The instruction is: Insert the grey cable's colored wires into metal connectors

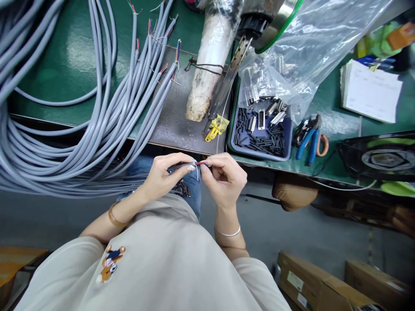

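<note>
My left hand (pixel 168 172) pinches a grey cable (pixel 181 165) close to its stripped end, just in front of the bench edge. From that end come thin red and dark wires (pixel 201 163), and a pale strand hangs down beside them. My right hand (pixel 225 177) has thumb and forefinger closed on the tips of these wires, its other fingers curled. A thin white solder wire (pixel 223 114) runs down from above toward my right fingers; whether it touches them I cannot tell. Small metal connectors (pixel 184 190) lie on my lap below the hands.
A thick bundle of grey cables (pixel 106 129) covers the left side. Beyond my hands are a wrapped white cylinder (pixel 207 65) and a yellow clip (pixel 213 131). To the right stand a blue tray (pixel 288 149) of black tubes and connectors, pliers (pixel 310 140), a paper stack (pixel 371 90) and a fan (pixel 382 155).
</note>
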Motion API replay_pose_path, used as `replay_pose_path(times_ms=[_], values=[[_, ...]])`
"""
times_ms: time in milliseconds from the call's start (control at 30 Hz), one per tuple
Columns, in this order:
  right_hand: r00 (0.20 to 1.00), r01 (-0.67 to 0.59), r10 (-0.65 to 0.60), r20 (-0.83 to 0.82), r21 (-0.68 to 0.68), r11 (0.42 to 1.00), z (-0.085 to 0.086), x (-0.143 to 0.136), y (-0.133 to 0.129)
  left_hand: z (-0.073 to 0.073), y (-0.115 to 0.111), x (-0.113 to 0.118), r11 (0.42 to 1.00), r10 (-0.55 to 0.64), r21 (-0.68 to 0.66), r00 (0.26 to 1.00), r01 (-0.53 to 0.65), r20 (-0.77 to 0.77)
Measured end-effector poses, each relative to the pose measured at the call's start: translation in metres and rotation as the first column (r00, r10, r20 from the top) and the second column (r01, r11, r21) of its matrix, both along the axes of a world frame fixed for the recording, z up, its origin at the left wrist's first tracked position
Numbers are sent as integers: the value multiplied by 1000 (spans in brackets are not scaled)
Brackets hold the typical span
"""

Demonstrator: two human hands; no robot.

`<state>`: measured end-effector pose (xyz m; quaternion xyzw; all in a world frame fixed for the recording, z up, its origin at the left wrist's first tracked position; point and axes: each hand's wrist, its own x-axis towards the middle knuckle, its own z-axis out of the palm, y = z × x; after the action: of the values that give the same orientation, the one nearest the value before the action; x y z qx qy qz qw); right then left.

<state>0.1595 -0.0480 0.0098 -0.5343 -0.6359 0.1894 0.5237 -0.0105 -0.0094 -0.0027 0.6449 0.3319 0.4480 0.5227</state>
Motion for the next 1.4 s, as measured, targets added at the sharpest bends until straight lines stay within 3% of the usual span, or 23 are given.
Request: replay_pose_path(times_ms=[300,533,667,767,933,1100,1267,1400], values=[[999,40,-38,24,-73,996,-1,2,-2,2,-1,-1,996,-33,-86,998,29,-50],[999,-8,8,49,-8,1000,-2,6,-3,2,-2,-2,1000,-21,-10,996,20,-81],[1000,-4,6,28,-62,998,0,7,-4,3,-2,-1,998,-25,51,996,29,-88],[998,-3,-10,-63,-203,979,3,6,-3,3,-3,0,999,-44,23,994,47,-100],[948,-140,17,-318,-367,920,6,2,2,2,-5,3,999,-53,-7,997,53,-53],[943,-151,14,-333,-390,908,9,-1,3,6,-14,9,998,62,13,994,-61,-94],[947,-121,0,-322,-355,927,6,-3,1,14,-15,12,996,81,44,995,-79,-58],[909,-147,-9,-418,-341,928,-1,-3,2,21,-9,14,990,27,-138,999,-22,31]])
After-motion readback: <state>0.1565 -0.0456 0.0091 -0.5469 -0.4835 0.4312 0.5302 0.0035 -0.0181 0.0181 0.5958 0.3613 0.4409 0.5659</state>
